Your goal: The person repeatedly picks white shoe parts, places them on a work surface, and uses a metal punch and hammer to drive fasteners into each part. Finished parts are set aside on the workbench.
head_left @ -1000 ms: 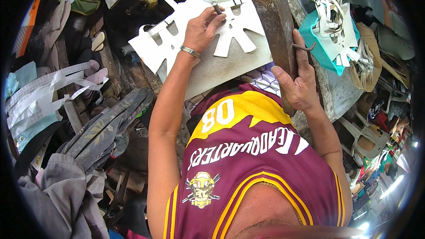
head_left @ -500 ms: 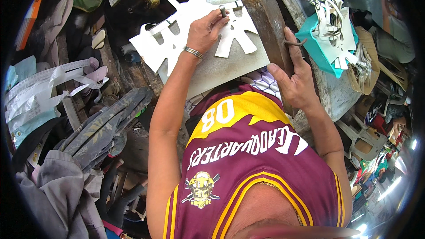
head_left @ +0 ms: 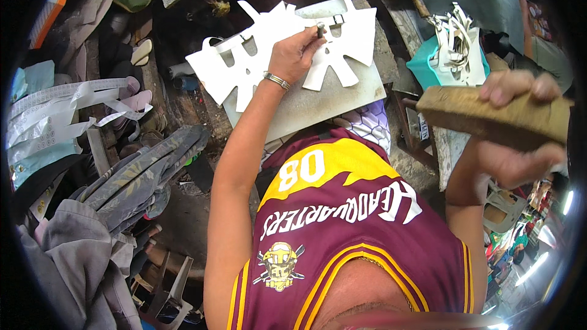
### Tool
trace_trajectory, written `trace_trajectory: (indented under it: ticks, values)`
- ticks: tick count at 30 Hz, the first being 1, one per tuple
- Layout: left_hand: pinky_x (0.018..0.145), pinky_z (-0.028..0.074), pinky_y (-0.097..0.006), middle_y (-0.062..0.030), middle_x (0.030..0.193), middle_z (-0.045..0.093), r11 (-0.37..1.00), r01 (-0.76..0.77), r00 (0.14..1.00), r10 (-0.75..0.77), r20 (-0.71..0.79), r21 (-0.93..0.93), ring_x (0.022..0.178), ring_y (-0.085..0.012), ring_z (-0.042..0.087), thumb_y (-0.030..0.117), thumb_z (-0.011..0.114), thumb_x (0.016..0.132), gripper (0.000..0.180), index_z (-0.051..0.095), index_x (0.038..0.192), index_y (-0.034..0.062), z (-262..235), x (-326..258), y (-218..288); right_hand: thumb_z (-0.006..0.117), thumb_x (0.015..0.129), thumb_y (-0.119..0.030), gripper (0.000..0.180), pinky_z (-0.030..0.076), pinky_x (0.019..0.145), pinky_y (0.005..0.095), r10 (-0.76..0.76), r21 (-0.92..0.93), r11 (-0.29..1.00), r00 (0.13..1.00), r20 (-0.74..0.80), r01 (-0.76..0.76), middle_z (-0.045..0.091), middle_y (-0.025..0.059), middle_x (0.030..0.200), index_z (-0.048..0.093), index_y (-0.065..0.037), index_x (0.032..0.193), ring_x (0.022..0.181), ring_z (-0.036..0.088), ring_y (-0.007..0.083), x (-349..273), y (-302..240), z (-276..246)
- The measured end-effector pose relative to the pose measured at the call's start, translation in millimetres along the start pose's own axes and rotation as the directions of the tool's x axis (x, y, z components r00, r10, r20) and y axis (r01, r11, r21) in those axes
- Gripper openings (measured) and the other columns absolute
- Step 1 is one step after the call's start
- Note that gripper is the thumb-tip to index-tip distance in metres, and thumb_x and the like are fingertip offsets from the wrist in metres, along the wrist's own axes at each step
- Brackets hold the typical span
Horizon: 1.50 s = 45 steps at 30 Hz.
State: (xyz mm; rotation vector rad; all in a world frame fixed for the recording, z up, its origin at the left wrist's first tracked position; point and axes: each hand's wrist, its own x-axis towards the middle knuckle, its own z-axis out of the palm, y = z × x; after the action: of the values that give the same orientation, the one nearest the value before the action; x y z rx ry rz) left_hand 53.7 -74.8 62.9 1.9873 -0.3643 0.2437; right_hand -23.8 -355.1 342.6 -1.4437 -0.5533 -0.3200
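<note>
The left hand [head_left: 292,58] pinches a small metal punch [head_left: 320,29] upright on the white cut-out sheet [head_left: 269,55], which lies on the grey board [head_left: 318,101]. The right hand [head_left: 520,140] grips a raised wooden block [head_left: 489,116].

A single head-worn fisheye camera is looking steeply down the person's chest, close over the maroon jersey [head_left: 342,220]. It is facing forward onto the grey board [head_left: 318,101] in the lap, edges bending toward the dark rim. No second view is sharing the scene.
</note>
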Motion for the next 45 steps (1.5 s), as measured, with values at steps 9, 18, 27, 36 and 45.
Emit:
trace_trajectory:
  ticks: [9, 18, 27, 36, 45]
  values:
    - [0.071, 0.061, -0.041, -0.0158, 0.089, 0.078, 0.984, -0.022, 0.999, 0.013, 0.053, 0.179, 0.08, -0.0353, 0.078, 0.027, 0.071, 0.106, 0.024, 0.068, 0.116, 0.0048, -6.2, 3.7, 7.9, 0.072, 0.103, -0.018, 0.089, 0.05, 0.114, 0.0451, 0.626, -0.724, 0.579, 0.773, 0.1, -0.376, 0.063, 0.0297, 0.148, 0.022, -0.021, 0.176, 0.136, 0.064, 0.0434, -61.1, 65.9, 28.4]
    - [0.069, 0.066, -0.034, -0.0143, 0.104, 0.081, 0.827, 0.312, 0.937, -0.351, 0.005, -0.468, 0.093, -0.0233, 0.081, 0.033, 0.047, 0.119, 0.031, 0.045, 0.125, 0.0031, -20.3, 10.9, 6.9, 0.073, 0.103, -0.017, 0.089, 0.041, 0.122, 0.0399, 0.466, -0.469, 0.78, 0.885, -0.007, -0.414, 0.051, 0.0236, 0.162, 0.022, -0.009, 0.175, 0.146, 0.053, 0.0299, -74.7, 71.4, 34.7]
    - [0.08, 0.066, -0.032, -0.0092, 0.11, 0.074, 0.866, 0.315, 0.91, -0.392, -0.137, -0.389, 0.104, -0.0222, 0.078, 0.023, 0.063, 0.113, 0.027, 0.058, 0.134, 0.0059, -153.4, -26.4, -11.3, 0.072, 0.102, -0.013, 0.09, 0.044, 0.122, 0.0416, 0.499, -0.392, 0.816, 0.86, 0.106, -0.425, 0.051, 0.0245, 0.164, 0.021, -0.009, 0.176, 0.145, 0.057, 0.0335, -88.4, 86.1, 59.5]
    - [0.089, 0.06, -0.03, -0.0026, 0.106, 0.08, 0.889, 0.365, 0.901, -0.412, -0.135, -0.275, 0.1, -0.0105, 0.075, 0.016, 0.076, 0.105, 0.028, 0.076, 0.131, 0.0083, -148.8, -58.3, -20.3, 0.074, 0.1, -0.011, 0.091, 0.047, 0.12, 0.0437, 0.496, -0.434, 0.819, 0.842, 0.21, -0.374, 0.058, 0.0258, 0.158, 0.023, -0.012, 0.176, 0.14, 0.062, 0.0333, -87.9, 81.4, 73.0]
    - [0.09, 0.063, -0.031, -0.0078, 0.109, 0.082, 0.881, 0.38, 0.909, -0.412, -0.064, -0.281, 0.103, -0.0143, 0.078, 0.017, 0.075, 0.106, 0.028, 0.076, 0.132, 0.0082, -136.5, -61.4, -24.0, 0.078, 0.1, -0.016, 0.094, 0.049, 0.117, 0.0425, 0.532, -0.43, 0.809, 0.811, 0.244, -0.401, 0.061, 0.0248, 0.154, 0.024, -0.014, 0.176, 0.136, 0.065, 0.0319, -89.3, 79.2, 81.8]
